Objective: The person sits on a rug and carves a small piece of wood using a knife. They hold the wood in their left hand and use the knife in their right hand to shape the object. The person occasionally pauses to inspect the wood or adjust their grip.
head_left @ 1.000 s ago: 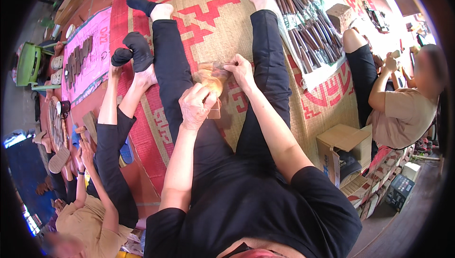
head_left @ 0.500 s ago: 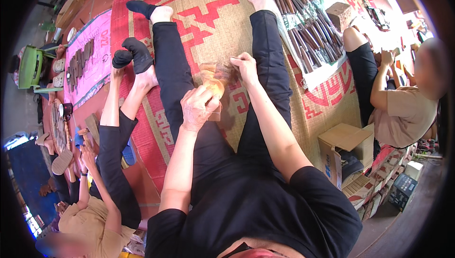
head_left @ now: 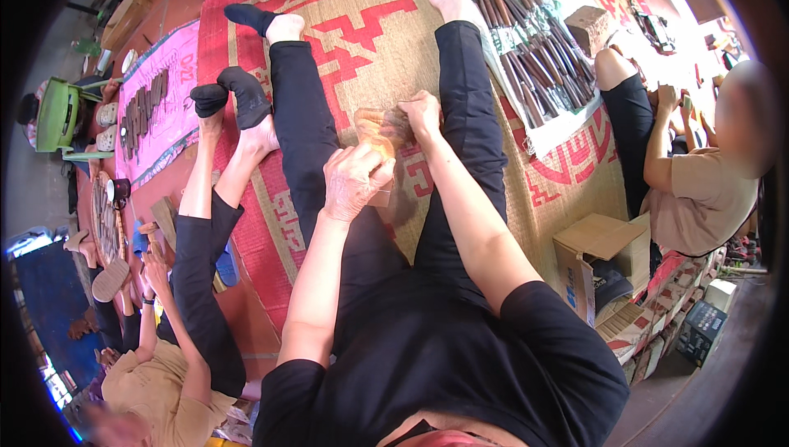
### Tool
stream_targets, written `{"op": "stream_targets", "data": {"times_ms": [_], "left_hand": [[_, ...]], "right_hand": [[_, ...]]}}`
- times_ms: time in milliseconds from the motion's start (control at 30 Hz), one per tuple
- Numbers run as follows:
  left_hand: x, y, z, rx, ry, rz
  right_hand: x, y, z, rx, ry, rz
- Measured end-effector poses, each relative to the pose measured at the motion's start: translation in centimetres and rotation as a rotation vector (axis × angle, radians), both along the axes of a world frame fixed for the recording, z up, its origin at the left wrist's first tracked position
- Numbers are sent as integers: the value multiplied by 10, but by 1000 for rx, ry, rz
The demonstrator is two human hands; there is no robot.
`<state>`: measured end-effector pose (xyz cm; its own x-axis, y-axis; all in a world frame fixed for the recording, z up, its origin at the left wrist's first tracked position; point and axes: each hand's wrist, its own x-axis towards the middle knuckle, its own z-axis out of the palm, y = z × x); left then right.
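Between my outstretched legs, my left hand (head_left: 353, 179) is closed on an orange-brown wooden piece (head_left: 375, 126) that looks carved. Its lower part is hidden behind my fingers. A flat brown edge (head_left: 380, 198) shows just below that hand. My right hand (head_left: 422, 115) is at the far right side of the piece, fingers curled and pressed together. Whatever those fingers grip is too small and hidden to make out.
A patterned red and straw mat (head_left: 362, 77) lies under my legs. Many long dark-handled tools (head_left: 538, 52) rest on a white cloth at the right. Seated people flank me, one at the left (head_left: 164, 373), one at the right (head_left: 699, 192). An open cardboard box (head_left: 604, 237) stands near my right elbow.
My left hand has shifted slightly right and away from me with the wooden piece, which looks less blurred now. My right hand stays beside it, its fingers still together.
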<state>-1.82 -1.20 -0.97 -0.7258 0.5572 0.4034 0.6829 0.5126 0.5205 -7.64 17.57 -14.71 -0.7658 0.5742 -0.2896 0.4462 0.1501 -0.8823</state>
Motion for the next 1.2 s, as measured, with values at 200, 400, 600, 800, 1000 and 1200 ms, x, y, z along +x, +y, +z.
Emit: {"op": "stream_targets", "data": {"times_ms": [200,400,600,800,1000,1200], "left_hand": [[0,-5,0,-42,-20,18],[3,-2,-5,-27,-7,-1],[1,-4,-3,-14,4,11],[-2,-3,-3,-15,-12,0],[-4,-1,1,-4,-15,-19],[-5,-5,1,-33,-22,17]], "right_hand": [[15,3,23,-346,241,347],[5,-23,15,213,61,106],[1,-2,9,-334,167,63],[12,-28,28,168,126,219],[-7,-12,5,96,58,61],[23,-16,33,46,115,294]]}}
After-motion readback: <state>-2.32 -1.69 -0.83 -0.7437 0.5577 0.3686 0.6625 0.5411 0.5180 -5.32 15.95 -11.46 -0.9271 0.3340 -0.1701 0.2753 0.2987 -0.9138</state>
